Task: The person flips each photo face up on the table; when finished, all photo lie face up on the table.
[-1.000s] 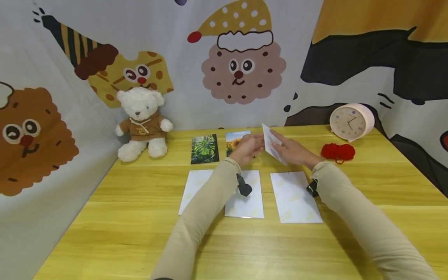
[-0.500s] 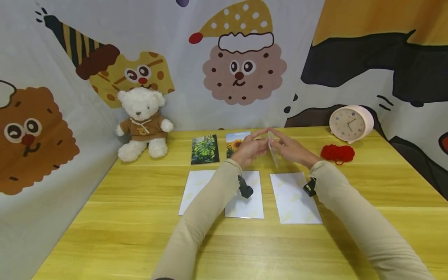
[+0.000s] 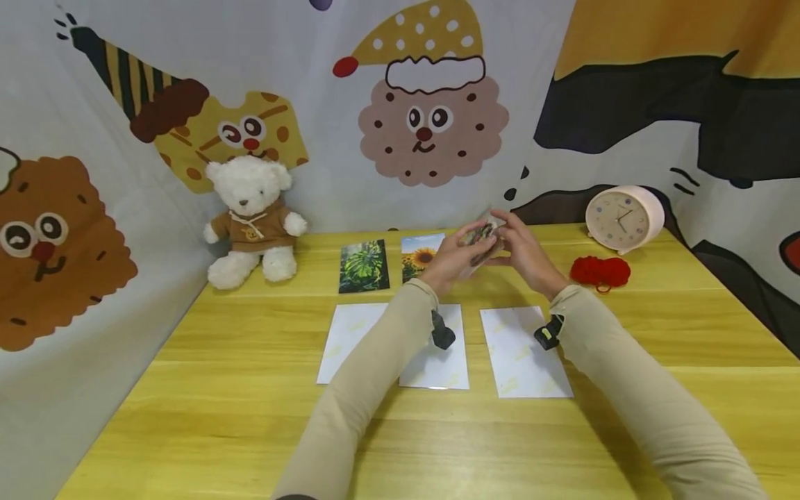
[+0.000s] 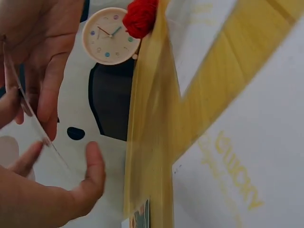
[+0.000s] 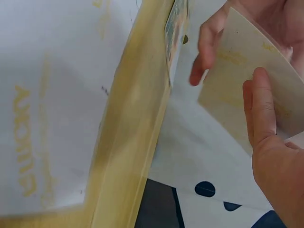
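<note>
A photo print [image 3: 482, 234] is held up and tilted between both hands above the far part of the table, its picture side partly turned toward the head view. My left hand [image 3: 451, 261] has it between thumb and fingers; the thumb overlaps the picture in the head view. On the other side my right hand [image 3: 528, 251] pinches the print. Its fingers [image 5: 264, 107] lie straight across the pale back of the print [image 5: 228, 90] in the right wrist view. From the left wrist, the print [image 4: 31, 109] shows almost edge-on. The picture is largely hidden by fingers.
Behind lie a leaf photo [image 3: 364, 267] and a sunflower photo [image 3: 417, 253]. Nearer are three white-backed sheets, left [image 3: 350, 333], middle [image 3: 446, 368] and right [image 3: 525, 354]. A teddy bear [image 3: 250, 222], a pink clock [image 3: 625, 219] and red yarn [image 3: 600, 271] stand around.
The print has been turned over: its white back faced the head view, then it stood edge-on, and now its picture side shows. Both hands stay close together around it.
</note>
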`<move>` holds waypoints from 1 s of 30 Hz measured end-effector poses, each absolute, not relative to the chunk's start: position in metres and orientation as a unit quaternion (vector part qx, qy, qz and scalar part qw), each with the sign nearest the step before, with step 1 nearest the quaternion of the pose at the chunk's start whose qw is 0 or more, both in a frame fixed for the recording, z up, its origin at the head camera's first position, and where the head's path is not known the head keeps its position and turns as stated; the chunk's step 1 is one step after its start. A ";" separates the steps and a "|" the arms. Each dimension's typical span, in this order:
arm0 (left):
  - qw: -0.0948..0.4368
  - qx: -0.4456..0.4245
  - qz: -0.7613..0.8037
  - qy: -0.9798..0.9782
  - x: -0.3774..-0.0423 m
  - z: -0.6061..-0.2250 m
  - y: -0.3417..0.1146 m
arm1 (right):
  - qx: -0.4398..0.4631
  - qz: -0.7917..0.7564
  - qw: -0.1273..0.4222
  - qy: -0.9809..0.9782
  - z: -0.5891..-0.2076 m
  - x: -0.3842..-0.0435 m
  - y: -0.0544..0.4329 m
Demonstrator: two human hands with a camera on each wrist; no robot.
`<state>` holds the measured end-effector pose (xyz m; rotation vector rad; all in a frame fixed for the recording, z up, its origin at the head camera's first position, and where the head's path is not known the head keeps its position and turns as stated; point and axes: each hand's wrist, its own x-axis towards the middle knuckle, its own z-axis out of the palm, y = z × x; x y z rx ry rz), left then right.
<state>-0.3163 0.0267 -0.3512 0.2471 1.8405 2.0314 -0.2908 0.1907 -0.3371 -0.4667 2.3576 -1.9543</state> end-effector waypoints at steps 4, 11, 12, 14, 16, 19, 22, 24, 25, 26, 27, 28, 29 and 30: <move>0.110 0.060 0.674 0.728 -0.317 -0.351 0.029 | -0.131 -0.612 0.011 0.780 -0.337 -0.291 0.194; 0.055 0.043 0.653 0.754 -0.320 -0.356 0.025 | -0.081 -0.550 0.018 0.831 -0.341 -0.294 0.207; 0.054 0.045 0.659 0.749 -0.321 -0.356 0.024 | -0.075 -0.541 0.019 0.837 -0.341 -0.294 0.210; 0.048 0.049 0.663 0.745 -0.323 -0.357 0.021 | -0.066 -0.529 0.019 0.846 -0.343 -0.295 0.214; 0.045 0.053 0.663 0.745 -0.324 -0.357 0.020 | -0.061 -0.513 0.020 0.856 -0.344 -0.295 0.219; 0.045 0.051 0.655 0.753 -0.325 -0.357 0.018 | -0.054 -0.498 0.027 0.865 -0.347 -0.297 0.224; 0.051 0.044 0.647 0.759 -0.326 -0.358 0.017 | -0.043 -0.488 0.034 0.871 -0.349 -0.299 0.227; 0.054 0.041 0.641 0.765 -0.327 -0.360 0.016 | -0.039 -0.480 0.038 0.876 -0.351 -0.301 0.229; 0.054 0.038 0.639 0.766 -0.328 -0.362 0.015 | -0.039 -0.474 0.040 0.879 -0.352 -0.302 0.229; 0.057 0.036 0.640 0.766 -0.329 -0.363 0.015 | -0.037 -0.467 0.044 0.882 -0.353 -0.304 0.230; 0.058 0.034 0.639 0.766 -0.330 -0.364 0.015 | -0.038 -0.460 0.047 0.886 -0.354 -0.305 0.231; 0.060 0.033 0.640 0.766 -0.332 -0.366 0.015 | -0.038 -0.453 0.052 0.889 -0.355 -0.307 0.232; 0.064 0.033 0.641 0.764 -0.333 -0.367 0.014 | -0.039 -0.447 0.058 0.892 -0.356 -0.308 0.233; 0.068 0.034 0.644 0.762 -0.335 -0.369 0.015 | -0.040 -0.440 0.062 0.895 -0.358 -0.310 0.233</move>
